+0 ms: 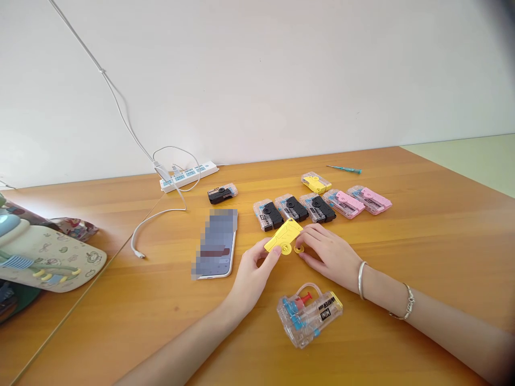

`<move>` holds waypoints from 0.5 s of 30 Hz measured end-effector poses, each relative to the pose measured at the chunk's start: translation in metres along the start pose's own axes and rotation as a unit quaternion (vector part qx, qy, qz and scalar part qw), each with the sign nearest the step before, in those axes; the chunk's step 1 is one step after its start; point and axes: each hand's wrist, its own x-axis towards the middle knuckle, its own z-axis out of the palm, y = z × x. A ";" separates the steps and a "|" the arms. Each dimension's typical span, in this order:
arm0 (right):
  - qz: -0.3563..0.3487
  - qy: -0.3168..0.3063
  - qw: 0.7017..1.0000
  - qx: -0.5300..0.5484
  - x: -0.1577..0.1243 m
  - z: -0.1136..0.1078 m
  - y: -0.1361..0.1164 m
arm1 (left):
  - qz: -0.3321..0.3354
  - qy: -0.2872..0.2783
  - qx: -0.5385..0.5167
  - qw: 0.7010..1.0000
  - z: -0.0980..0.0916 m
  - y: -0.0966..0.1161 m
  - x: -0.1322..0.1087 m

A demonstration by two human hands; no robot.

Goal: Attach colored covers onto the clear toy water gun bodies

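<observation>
My left hand (256, 268) pinches a flat yellow plastic cover (285, 235), its thumb resting near a round boss at the lower edge. Close by on the right, my right hand (328, 256) holds a small yellow round piece (299, 249) between thumb and fingers. The two yellow parts are apart, with a narrow gap between them. On the table in front of my hands lies a clear mini water gun (311, 317) with blue and red inner parts, a bent clear tube and a yellow end.
Beyond my hands lie several water guns, with black (274, 214), pink (346, 203) and yellow (316, 182) covers; another black one (222, 193) is farther left. A phone (217, 244), power strip (189, 177), white cable (139, 252), teal screwdriver (344, 169) and patterned bottle (52, 257) are around.
</observation>
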 end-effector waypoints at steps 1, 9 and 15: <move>0.001 0.003 1.000 -0.001 0.000 0.000 0.000 | 0.000 -0.002 0.003 1.000 0.000 0.000 0.000; 0.023 0.023 0.995 0.091 -0.001 0.002 -0.002 | -0.004 0.034 0.066 0.997 -0.001 -0.003 0.000; 0.018 0.118 0.966 0.228 -0.004 -0.006 -0.018 | 0.001 0.043 0.088 0.995 -0.001 -0.002 0.001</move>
